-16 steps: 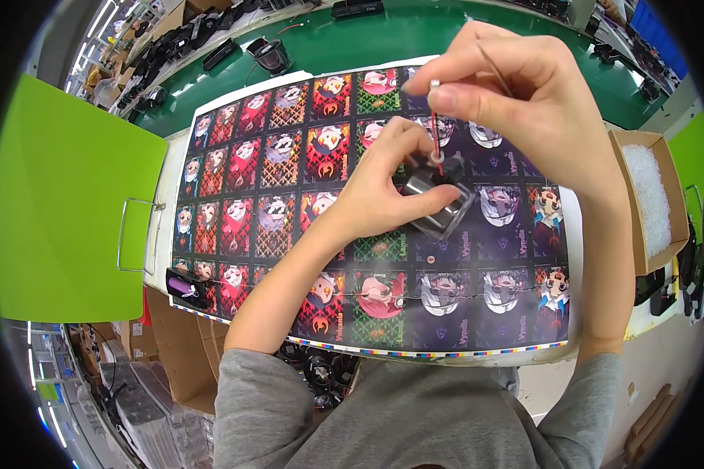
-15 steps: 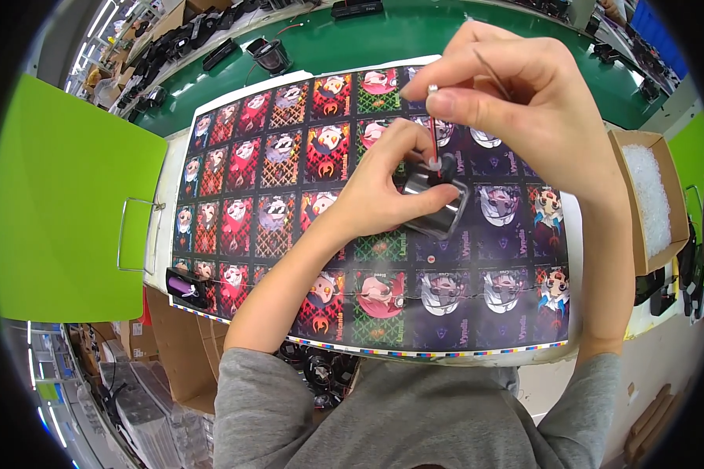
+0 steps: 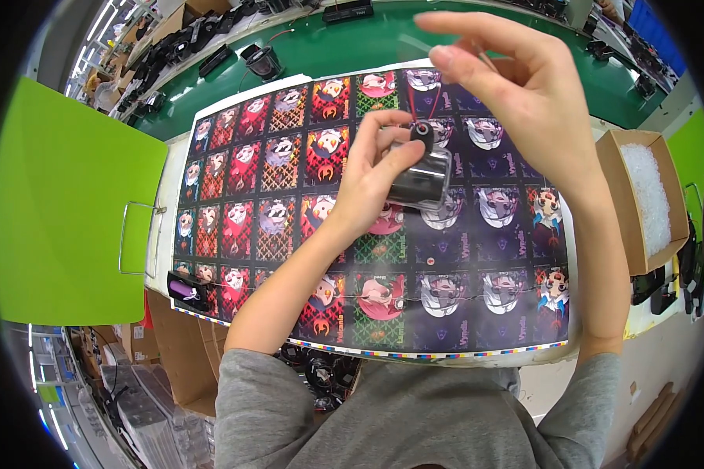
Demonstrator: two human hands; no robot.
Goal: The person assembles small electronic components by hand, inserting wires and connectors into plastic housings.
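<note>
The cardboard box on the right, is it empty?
No. The cardboard box beside the printed mat is filled with small whitish, translucent bits, while the right hand is raised above the mat, well clear of it.

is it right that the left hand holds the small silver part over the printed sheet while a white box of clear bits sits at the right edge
Not quite: the box is brown cardboard, not white, as the head view shows. The rest holds: the left hand holds the small silver part over the printed sheet, and the box sits at the right edge.
</note>
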